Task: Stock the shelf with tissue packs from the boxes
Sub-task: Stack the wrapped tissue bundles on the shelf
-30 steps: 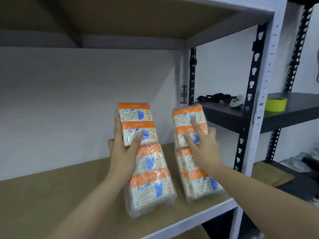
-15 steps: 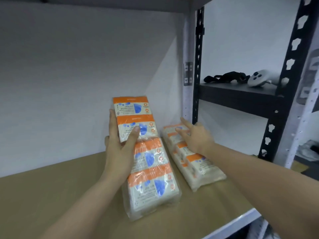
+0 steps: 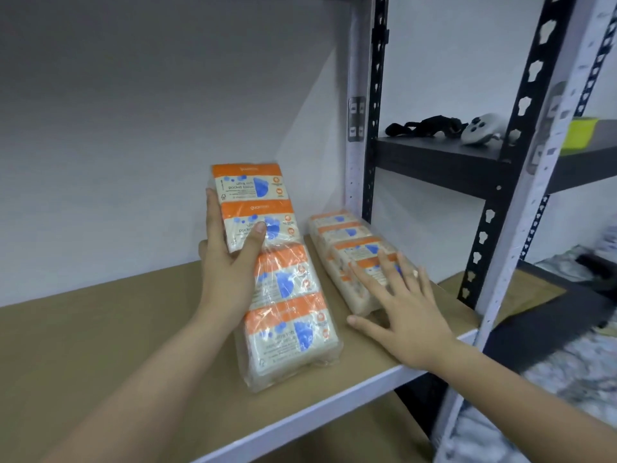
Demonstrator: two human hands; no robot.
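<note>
Two long clear-wrapped tissue packs with orange and blue labels are on the brown shelf board (image 3: 100, 335). My left hand (image 3: 230, 272) grips the left tissue pack (image 3: 283, 289) near its top; it stands tilted, its lower end on the board. The right tissue pack (image 3: 347, 248) lies flat near the shelf's right post. My right hand (image 3: 400, 309) hovers with fingers spread over that pack's near end, fingertips at or just above the wrap, holding nothing.
A white upright post (image 3: 355, 135) bounds the shelf on the right, with a white wall behind. Beyond it a black rack (image 3: 467, 162) carries a black strap, a white controller (image 3: 480, 128) and a yellow-green tape roll (image 3: 581, 132). The board's front edge (image 3: 334, 402) is close.
The right pack went from upright to lying flat on the board, and my right hand has let go and slid back toward its near end. The left pack stays held.
</note>
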